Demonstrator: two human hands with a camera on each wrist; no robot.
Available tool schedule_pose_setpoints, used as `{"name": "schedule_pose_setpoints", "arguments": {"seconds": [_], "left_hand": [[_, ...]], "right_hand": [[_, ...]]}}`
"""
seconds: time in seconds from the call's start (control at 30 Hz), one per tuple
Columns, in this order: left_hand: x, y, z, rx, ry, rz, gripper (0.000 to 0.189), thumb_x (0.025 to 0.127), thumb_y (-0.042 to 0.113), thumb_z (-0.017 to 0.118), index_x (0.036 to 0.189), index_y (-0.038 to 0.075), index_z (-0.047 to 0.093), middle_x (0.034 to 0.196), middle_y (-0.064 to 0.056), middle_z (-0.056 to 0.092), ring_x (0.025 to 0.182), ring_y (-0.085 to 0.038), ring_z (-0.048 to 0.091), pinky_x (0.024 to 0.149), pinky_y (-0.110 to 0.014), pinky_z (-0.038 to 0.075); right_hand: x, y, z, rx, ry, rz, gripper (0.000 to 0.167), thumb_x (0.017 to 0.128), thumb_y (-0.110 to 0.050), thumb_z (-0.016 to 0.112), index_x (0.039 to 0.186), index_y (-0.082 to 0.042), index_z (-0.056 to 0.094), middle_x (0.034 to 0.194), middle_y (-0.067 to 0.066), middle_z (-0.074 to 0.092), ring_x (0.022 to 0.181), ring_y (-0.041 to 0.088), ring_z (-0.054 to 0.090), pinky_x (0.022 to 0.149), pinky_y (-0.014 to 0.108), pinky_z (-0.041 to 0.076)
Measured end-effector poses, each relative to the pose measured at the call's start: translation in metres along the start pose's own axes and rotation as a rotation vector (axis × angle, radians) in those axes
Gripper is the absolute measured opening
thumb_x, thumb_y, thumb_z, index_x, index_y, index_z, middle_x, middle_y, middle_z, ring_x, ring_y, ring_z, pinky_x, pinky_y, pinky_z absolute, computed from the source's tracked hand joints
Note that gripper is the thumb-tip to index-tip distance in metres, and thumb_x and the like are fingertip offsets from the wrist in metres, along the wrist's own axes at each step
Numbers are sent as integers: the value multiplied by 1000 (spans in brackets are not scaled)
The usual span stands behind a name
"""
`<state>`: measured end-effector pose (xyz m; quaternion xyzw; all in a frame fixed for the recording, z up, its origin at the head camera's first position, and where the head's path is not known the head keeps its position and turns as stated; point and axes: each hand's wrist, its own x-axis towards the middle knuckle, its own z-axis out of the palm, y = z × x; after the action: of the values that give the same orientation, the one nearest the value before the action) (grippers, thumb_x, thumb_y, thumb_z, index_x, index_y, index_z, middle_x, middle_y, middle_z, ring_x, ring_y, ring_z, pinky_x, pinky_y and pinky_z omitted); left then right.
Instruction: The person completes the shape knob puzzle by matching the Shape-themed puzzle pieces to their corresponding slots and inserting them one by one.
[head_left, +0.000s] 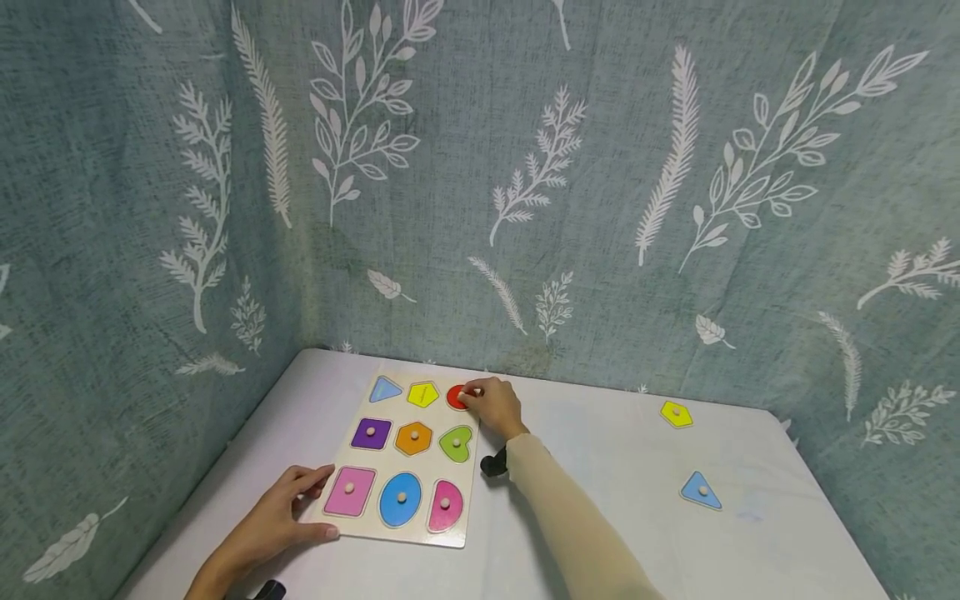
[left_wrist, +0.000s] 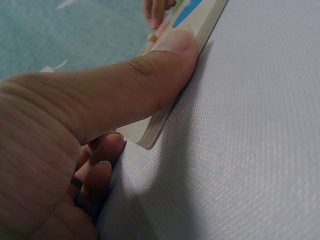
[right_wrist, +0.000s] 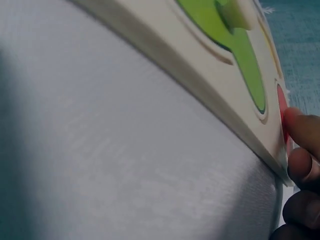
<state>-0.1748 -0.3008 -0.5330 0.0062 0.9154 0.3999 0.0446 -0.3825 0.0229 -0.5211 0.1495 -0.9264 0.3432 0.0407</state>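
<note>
A cream wooden peg puzzle board lies on the left part of the table. At its far right corner, my right hand pinches the knob of the red circle piece, which sits at its slot; whether it is fully seated I cannot tell. My left hand holds the near left corner, the thumb on the near edge and the index finger at the left edge. Purple square, orange hexagon, green heart, pink, blue oval and magenta half-round pieces lie in the board.
The blue triangle slot and yellow pentagon slot show no knobs. A loose yellow pentagon piece and blue triangle piece lie on the white-covered table at right. Leaf-patterned curtains stand behind and at the left.
</note>
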Motion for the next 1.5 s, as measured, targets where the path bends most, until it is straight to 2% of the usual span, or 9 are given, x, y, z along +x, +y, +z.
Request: {"name": "schedule_pose_setpoints", "arguments": {"seconds": [0.2,0.33,0.47,0.6,0.77,0.9,1.1,1.3,1.5], "left_hand": [[2,-1,1,2,-6,12,101,68,37,97,148,-4,51,113,-8,51,104,-23,47,85,-36,44],[3,0,3,4,-6,16,101,68,37,97,148,-4,51,112,-8,51,103,-23,47,85,-35,44],[3,0,3,15,-4,25,101,67,37,97,147,-4,51,113,-8,51,103,-23,47,84,-34,45],[3,0,-1,18,-7,35,102,68,38,97,148,-5,50,114,-8,52,104,-24,48,85,-33,46],[2,-2,-9,40,2,37,102,69,39,96,148,-6,50,112,-8,52,103,-24,48,84,-33,46],[3,-2,-9,43,-1,44,102,70,39,96,148,-7,49,112,-9,51,102,-24,47,82,-33,46],[2,-4,-4,21,-15,37,104,69,39,96,148,-7,48,113,-9,51,104,-25,48,84,-35,47],[4,-5,0,23,-7,28,105,68,41,96,149,-6,48,114,-9,51,103,-24,49,83,-35,46],[4,-2,0,27,-16,8,106,69,41,96,149,-7,47,114,-10,51,104,-25,48,85,-38,46]], "right_hand": [[-4,2,3,-48,36,34,14,93,-35,78,100,-22,79,67,-7,60,62,13,51,57,30,41],[-8,4,0,-39,27,52,18,93,-35,78,103,-20,78,68,-7,60,62,13,52,57,30,42],[-15,11,-12,2,13,28,19,92,-29,79,105,-16,77,69,-5,60,61,13,52,56,31,41],[-26,28,-25,78,2,3,13,93,-22,76,104,-14,77,66,-3,59,56,13,50,54,30,40],[-43,48,-42,181,-31,0,11,96,-20,73,104,-13,77,61,-1,60,50,12,52,50,27,41],[-60,59,-62,189,-49,-12,14,97,-20,73,107,-11,77,61,4,61,48,14,51,48,28,40],[-94,80,-96,123,-46,-18,16,96,-20,74,109,-11,76,62,4,60,47,14,49,47,28,40],[-128,104,-129,37,14,10,15,94,-18,77,107,-11,77,61,-2,57,47,12,46,49,27,39],[-163,130,-155,-26,52,71,13,93,-18,78,105,-13,77,61,-6,53,47,10,43,49,25,38]]}}
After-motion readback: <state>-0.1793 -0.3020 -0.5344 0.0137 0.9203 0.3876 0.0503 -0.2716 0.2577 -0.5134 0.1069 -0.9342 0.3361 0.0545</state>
